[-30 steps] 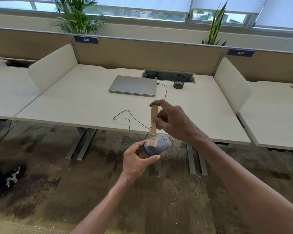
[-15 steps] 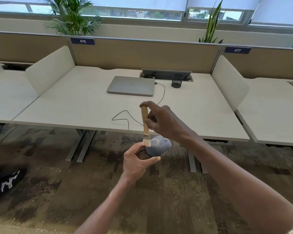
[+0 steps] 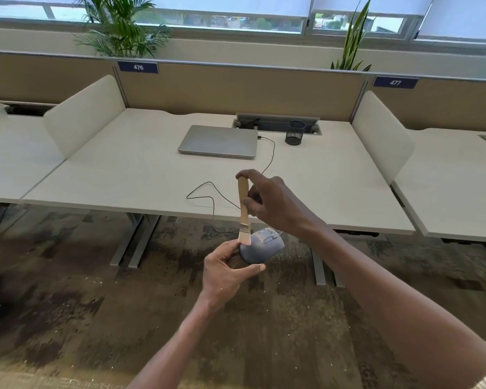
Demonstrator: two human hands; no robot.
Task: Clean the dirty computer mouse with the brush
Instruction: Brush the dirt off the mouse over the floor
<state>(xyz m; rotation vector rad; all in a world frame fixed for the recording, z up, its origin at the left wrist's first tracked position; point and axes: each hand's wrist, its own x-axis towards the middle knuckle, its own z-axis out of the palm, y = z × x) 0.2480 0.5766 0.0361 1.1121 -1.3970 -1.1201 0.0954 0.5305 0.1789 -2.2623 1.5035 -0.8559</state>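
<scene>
A grey-blue computer mouse (image 3: 263, 247) with pale dust on its top is held in the air in front of the desk edge. My left hand (image 3: 226, 272) grips it from below and the left. A small brush (image 3: 243, 211) with a wooden handle and light bristles stands nearly upright above it. My right hand (image 3: 272, 203) pinches the handle near its upper half. The bristles touch the mouse's rear left part. The mouse's black cable (image 3: 208, 190) runs up over the desk to a closed laptop (image 3: 219, 141).
The white desk (image 3: 124, 175) stands straight ahead with side dividers and a back panel. A black mesh pen cup (image 3: 295, 132) sits beside a cable hatch. Metal desk legs (image 3: 135, 240) stand on patterned carpet. Neighbouring desks lie left and right.
The brush swept from the middle of the mouse towards its rear left end. Both hands keep their holds, and the view shifted slightly.
</scene>
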